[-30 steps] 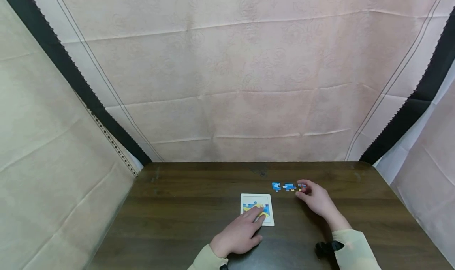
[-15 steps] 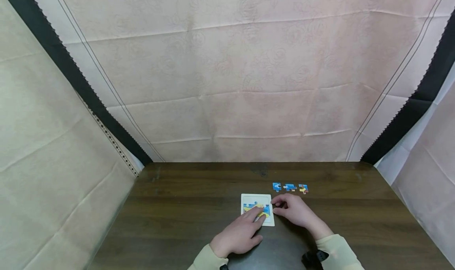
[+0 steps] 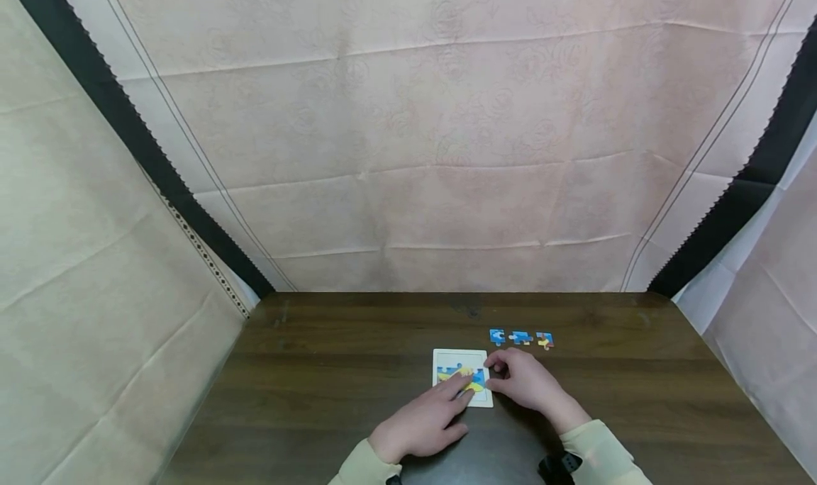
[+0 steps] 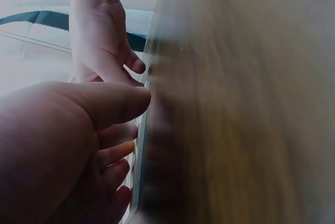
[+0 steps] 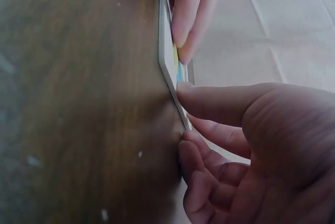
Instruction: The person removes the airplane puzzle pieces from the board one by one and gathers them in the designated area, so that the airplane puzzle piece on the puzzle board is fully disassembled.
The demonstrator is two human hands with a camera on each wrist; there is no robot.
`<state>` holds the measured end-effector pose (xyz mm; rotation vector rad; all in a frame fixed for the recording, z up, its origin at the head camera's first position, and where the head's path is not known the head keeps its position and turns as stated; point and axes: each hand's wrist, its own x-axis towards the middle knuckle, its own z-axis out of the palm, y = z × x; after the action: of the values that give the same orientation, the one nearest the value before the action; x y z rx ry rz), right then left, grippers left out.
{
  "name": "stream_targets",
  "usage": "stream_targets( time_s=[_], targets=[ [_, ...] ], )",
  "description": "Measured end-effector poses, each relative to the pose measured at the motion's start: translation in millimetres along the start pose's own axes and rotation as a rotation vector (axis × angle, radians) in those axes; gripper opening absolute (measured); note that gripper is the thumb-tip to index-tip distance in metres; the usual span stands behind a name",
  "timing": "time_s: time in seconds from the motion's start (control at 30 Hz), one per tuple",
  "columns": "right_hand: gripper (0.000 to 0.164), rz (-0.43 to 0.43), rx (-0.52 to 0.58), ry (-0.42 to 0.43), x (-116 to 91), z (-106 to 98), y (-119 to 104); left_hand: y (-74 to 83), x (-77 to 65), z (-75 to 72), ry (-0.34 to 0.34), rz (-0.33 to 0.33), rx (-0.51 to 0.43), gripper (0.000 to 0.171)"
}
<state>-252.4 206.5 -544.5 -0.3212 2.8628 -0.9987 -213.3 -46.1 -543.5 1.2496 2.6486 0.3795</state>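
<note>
Puzzle (image 3: 456, 358) looks part-filled, 3 loose pieces (image 3: 520, 337) left beyond it; your left hand (image 3: 423, 415) lies across it, fingers extended, your right hand (image 3: 527, 381) pinches its edge.

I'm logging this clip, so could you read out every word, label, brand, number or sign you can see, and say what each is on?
None can be read in any view.
The puzzle board and the three loose pieces show coloured printing; any fine marks are too small to read.
The black wrist device: too small and dark to tell.
The tabletop: no legible lettering.
</note>
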Motion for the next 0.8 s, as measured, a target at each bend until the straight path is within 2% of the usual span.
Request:
stream_targets(
  time_s=[0.13, 0.23, 0.4, 0.67, 0.8],
  targets=[
    [0.025, 0.026, -0.029, -0.013, 1, -2, -3, -2.1, -7.8, -1.9, 0.038, 0.058, 0.08, 0.057],
    [0.026, 0.049, -0.033, -0.021, 1, -4, -5, -2.9, -12.6, -2.8, 0.043, 0.065, 0.095, 0.057],
    [0.027, 0.058, -0.042, -0.023, 2, -5, -7, -2.0, -16.4, -1.2, 0.013, 0.015, 0.066, 0.059],
    [0.026, 0.061, -0.025, -0.021, 1, -2, -9, 3.3, -16.3, 3.3, -0.024, -0.049, 0.136, 0.06],
    [0.026, 0.058, -0.02, -0.015, 0, 0, -10, 5.1, -18.0, 1.2, -0.039, -0.057, 0.152, 0.062]
  ],
)
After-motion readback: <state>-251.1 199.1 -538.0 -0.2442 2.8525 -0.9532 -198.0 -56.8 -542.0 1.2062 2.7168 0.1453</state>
